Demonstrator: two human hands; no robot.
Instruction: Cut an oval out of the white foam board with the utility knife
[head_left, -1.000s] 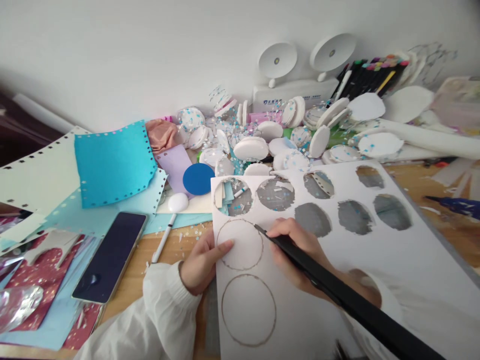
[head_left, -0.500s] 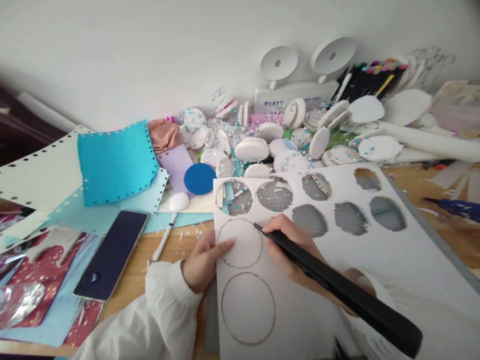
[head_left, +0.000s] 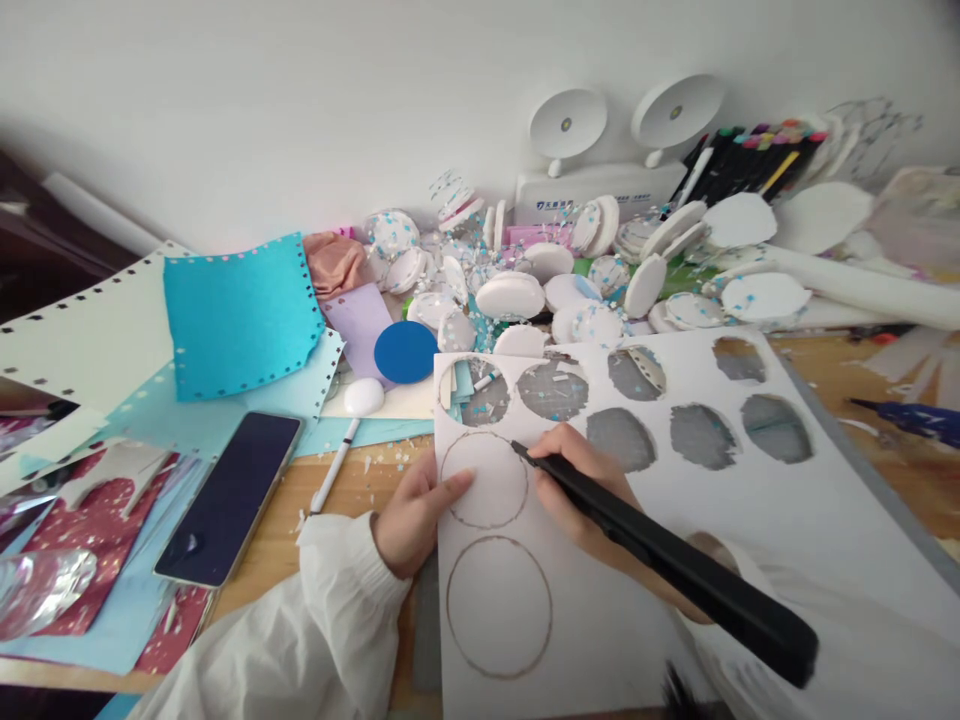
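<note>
A white foam board [head_left: 600, 600] lies in front of me, with two brownish circle outlines at its left side and several rough-edged round holes along the far side. My left hand [head_left: 414, 512] pinches the board's left edge, thumb flat on top inside the upper circle [head_left: 491, 500] and the other fingers hidden beneath. In my right hand [head_left: 581, 480] is a thick black pen-shaped cutter [head_left: 675, 560], held like a pen. Its fine tip touches, or is just over, the upper right of that circle's line. The lower circle [head_left: 499, 610] lies nearer to me.
White discs with blue specks [head_left: 510, 297] crowd the back by a twin-head lamp [head_left: 592, 190] and markers [head_left: 757, 160]. To the left lie a phone [head_left: 229, 500], a white pen [head_left: 335, 465], a blue disc [head_left: 405, 352] and coloured paper [head_left: 240, 315]. A blue glue gun [head_left: 915, 418] is at right.
The whole view has shifted slightly, so things appear a little further right. The cutter's rear end has swung slightly left and up; its tip stays by the upper circle's line. Both grips are unchanged.
</note>
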